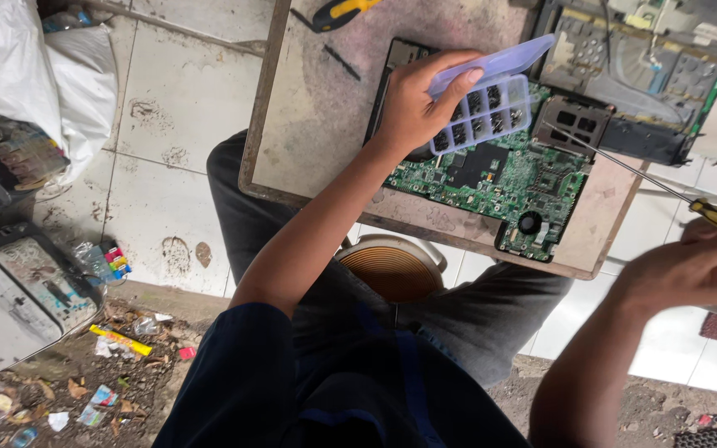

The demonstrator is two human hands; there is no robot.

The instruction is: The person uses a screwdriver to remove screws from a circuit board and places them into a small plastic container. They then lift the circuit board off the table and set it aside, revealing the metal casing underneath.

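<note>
My left hand grips a clear plastic compartment box with its lid raised; its cells hold small dark screws. The box hovers over a green laptop circuit board lying on a small worn table. My right hand is off the table's right side and holds a long thin screwdriver with a yellow handle. Its tip points toward a black slot frame beside the box.
An opened laptop shell lies at the table's far right corner. A second yellow-handled tool rests at the top edge. A round stool sits between my knees. White bags, a printer and litter cover the floor at left.
</note>
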